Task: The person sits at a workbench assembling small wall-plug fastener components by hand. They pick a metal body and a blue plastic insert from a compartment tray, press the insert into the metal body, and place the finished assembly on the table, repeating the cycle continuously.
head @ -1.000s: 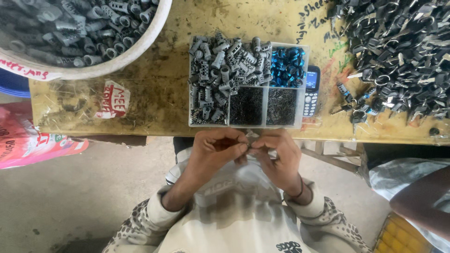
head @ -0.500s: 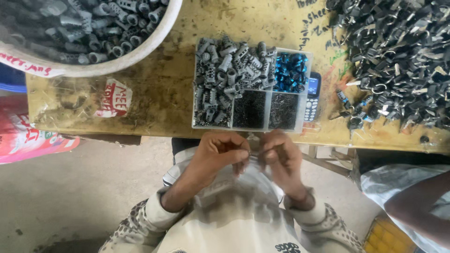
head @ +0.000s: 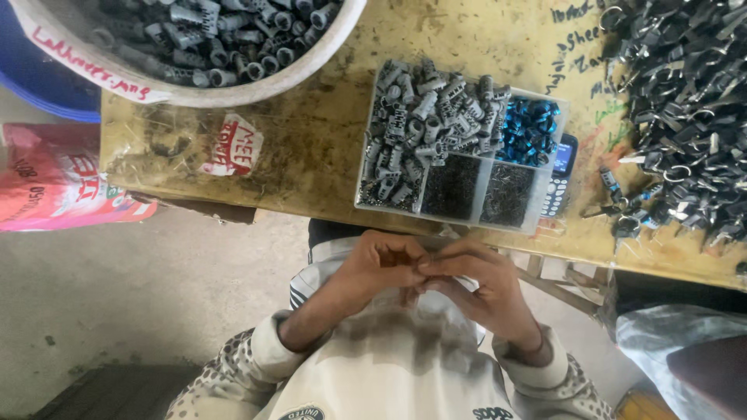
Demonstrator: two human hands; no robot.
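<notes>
- Two hands meet just below the near edge of the table point(head: 311, 179), over the person's lap: the left hand point(head: 381, 268) and the right hand point(head: 486, 284) are pressed together fingertip to fingertip, curled around something too small and too hidden to make out.
- Whether either hand is actually pinching a part cannot be told.
- Just beyond the hands, at the near edge, sits a clear compartment tray point(head: 537, 222); its largest section is heaped with small grey plastic parts point(head: 424, 117), a far-right section holds shiny blue pieces point(head: 529, 128), and two near sections hold fine dark bits.
- Touching the tray's right side lies a blue keypad phone point(head: 559, 175).
- Toward the right edge spreads a pile of dark metal clips point(head: 685, 101).
- At the far left corner stands a white tub point(head: 233, 92) full of more grey parts.
</notes>
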